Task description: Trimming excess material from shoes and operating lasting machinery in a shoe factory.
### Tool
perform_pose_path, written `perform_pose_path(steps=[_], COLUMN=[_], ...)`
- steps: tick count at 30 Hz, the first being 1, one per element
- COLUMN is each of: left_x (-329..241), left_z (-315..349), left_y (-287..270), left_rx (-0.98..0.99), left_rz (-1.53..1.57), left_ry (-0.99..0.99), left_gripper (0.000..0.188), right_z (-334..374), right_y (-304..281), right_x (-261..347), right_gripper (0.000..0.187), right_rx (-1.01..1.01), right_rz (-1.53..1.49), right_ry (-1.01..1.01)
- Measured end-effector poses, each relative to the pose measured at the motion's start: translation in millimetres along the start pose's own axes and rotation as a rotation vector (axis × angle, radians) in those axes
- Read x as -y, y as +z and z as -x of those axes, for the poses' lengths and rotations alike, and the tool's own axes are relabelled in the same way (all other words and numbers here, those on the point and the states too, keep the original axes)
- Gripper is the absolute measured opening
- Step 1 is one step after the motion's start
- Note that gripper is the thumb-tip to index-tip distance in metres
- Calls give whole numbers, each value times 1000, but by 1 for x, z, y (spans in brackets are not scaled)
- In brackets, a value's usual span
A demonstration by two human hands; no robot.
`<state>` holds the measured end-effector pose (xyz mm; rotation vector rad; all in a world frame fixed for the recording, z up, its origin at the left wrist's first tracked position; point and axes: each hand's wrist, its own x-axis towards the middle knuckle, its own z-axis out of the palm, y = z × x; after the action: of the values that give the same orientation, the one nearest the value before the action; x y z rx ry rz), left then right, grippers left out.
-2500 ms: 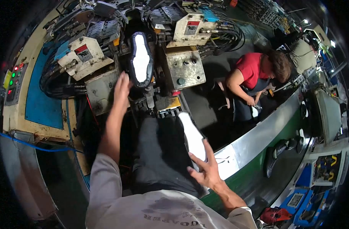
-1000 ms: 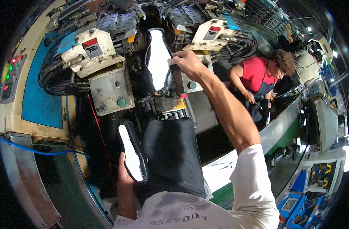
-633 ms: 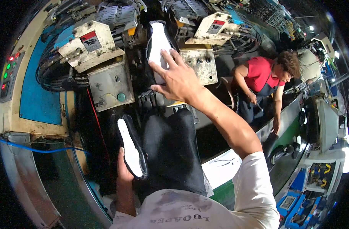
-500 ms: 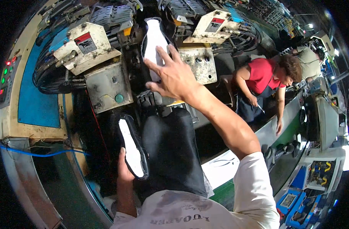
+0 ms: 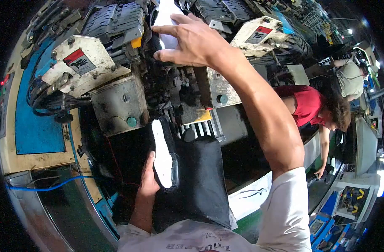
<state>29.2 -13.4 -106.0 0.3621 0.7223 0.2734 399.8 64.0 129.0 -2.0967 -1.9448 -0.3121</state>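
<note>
Shoe press machine (image 5: 116, 105) fills the upper half of view: grey steel blocks, two cream side plates with red-and-black warning stickers, black ribbed pad banks at the top edge, blue control panel (image 5: 32, 122) with red lamp along its left edge. Co-worker in red shirt (image 5: 309, 105) bends over the green conveyor line (image 5: 322, 147) off the machine's right side, well apart. Black apron (image 5: 200, 180) hangs down the person's front, below the machine's lower front edge. Black shoe, white sole up (image 5: 163, 154), sits in the left hand (image 5: 147, 185); fingers wrapped round its heel end, thumb side on the rim, held low by the apron, apart from the machine. Second white-soled shoe (image 5: 166, 19) stands in the central bay at the top edge, mostly hidden. Right hand (image 5: 192, 40) reaches onto it, fingers spread, thumb and fingertips pressing its sides; whether it is gripped outright cannot be told. Judgement: seating looks the step in hand; best done by keeping the sole centred between the pad banks and fingertips on the shoe's outer faces, clear of the closing pads. Room is tight at the bay, steel blocks close on both sides; open space lies below, between the lower front edge and the apron. Blue cable (image 5: 44, 187) trails at lower left, out of reach
</note>
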Motion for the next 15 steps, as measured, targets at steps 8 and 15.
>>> perform_pose_path(steps=[8, 15], left_x=[-1, -20], left_z=[-6, 19], left_y=[12, 51], left_rx=[22, 174], left_rz=[-72, -134], left_ry=[28, 276], left_gripper=[54, 75], right_z=[-24, 22], right_y=[-28, 9], right_x=[23, 23], right_gripper=[68, 64], right_rx=[142, -353], right_rz=[-28, -154], right_ry=[142, -9])
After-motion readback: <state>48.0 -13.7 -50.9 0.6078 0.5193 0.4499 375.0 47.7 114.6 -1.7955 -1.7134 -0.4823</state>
